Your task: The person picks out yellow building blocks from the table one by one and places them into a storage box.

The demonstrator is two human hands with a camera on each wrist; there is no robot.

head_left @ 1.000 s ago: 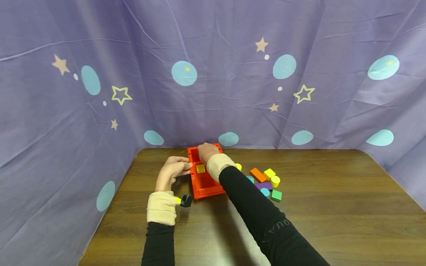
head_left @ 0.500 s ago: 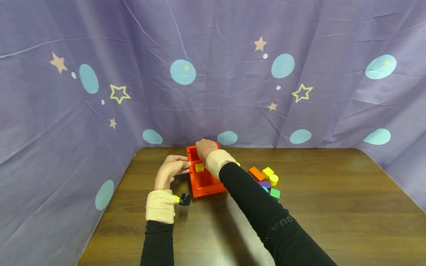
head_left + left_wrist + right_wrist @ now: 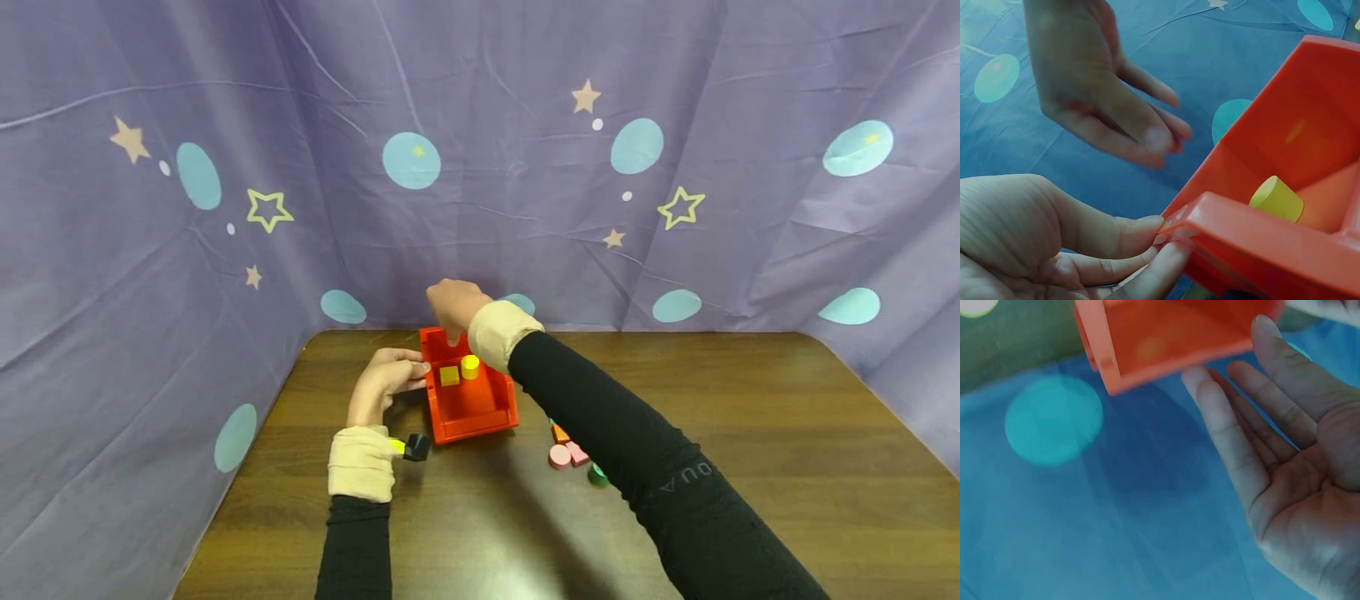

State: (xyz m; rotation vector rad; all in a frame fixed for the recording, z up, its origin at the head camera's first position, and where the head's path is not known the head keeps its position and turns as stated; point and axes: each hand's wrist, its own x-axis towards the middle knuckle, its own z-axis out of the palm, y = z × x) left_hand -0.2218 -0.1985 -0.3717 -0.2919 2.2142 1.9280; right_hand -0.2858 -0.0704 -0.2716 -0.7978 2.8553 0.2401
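An open red plastic box (image 3: pixel 476 427) stands on the table, with a yellow square block (image 3: pixel 449 376) and a yellow cylinder block (image 3: pixel 470 367) inside. Thumb and fingers of my left hand (image 3: pixel 384 382) pinch its left wall. My right hand (image 3: pixel 456 306) is raised over the far end of the box, its fingers extended and nothing between them. The right wrist view has its palm and loosely spread fingers beside the box's rim. In the left wrist view one yellow block (image 3: pixel 1277 199) shows past the pinched wall.
Right of the box lie loose toy blocks: a round pink block (image 3: pixel 559 457), a pink rectangular block (image 3: pixel 577 454), an orange block (image 3: pixel 560 433) and a green round block (image 3: pixel 598 476). My right sleeve (image 3: pixel 600 417) hides others. A purple curtain (image 3: pixel 480 242) hangs behind the wooden table (image 3: pixel 750 450).
My right hand has risen out of the box, up and slightly away. The yellow cylinder block now shows beside the square one. My left hand keeps its hold on the box wall.
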